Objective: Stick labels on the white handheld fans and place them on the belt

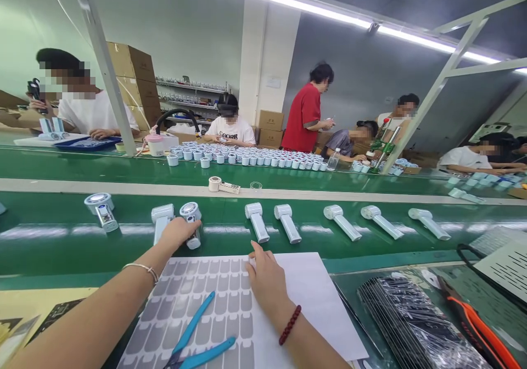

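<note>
My left hand [178, 231] reaches onto the green conveyor belt [61, 240] and is closed around the handle of a small white handheld fan [191, 215]. My right hand [265, 273] rests on a white sheet of grey stickers [206, 303], fingertips pinched at its top edge; what they pinch is too small to name. Blue tweezers [197, 336] lie on the sheet near me. More white fans [257, 221] lie in a row along the belt to the right.
Another fan [101, 207] lies left on the belt. A bundle of black strips in plastic [411, 319] and an orange-handled tool [473, 319] lie at right. Rows of white round parts [247, 157] sit on the far bench, where several people work.
</note>
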`<state>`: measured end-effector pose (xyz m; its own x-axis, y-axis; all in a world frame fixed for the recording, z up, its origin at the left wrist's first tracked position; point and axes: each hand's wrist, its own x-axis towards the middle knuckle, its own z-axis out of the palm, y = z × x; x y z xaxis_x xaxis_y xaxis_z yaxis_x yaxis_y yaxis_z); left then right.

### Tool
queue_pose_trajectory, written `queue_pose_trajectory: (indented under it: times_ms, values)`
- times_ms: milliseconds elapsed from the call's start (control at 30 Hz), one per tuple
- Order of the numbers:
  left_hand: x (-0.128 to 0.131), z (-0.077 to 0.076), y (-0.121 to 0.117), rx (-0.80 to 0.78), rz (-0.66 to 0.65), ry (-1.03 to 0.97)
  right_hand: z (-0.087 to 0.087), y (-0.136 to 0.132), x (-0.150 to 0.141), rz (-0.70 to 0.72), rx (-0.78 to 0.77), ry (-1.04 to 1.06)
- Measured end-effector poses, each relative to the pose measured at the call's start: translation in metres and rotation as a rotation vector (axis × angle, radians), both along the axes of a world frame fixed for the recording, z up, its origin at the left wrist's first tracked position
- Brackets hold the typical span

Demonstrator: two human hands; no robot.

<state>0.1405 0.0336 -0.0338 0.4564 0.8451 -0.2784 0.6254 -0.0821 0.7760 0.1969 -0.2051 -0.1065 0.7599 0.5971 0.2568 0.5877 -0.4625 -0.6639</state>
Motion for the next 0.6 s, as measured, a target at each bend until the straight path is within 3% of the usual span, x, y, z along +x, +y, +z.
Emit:
queue_pose_trajectory:
  times_ms: [133,300,433,600]
  values:
    - [-0.024,0.019,-0.03,-0.261,0.013,-0.34,0.002,0.001,0.004,-0.016,0.126,0.083]
    - [-0.092,0.039,-0.085,-0.562,-0.035,-0.646,0.023,-0.013,-0.009,0.015,0.316,0.225]
    - [-0.143,0.03,-0.125,-0.816,0.126,-0.594,0.049,-0.039,-0.058,0.096,0.445,0.503]
    - [-0.161,0.011,-0.165,-0.99,0.435,-0.711,0.07,-0.064,-0.13,0.239,0.587,0.917]
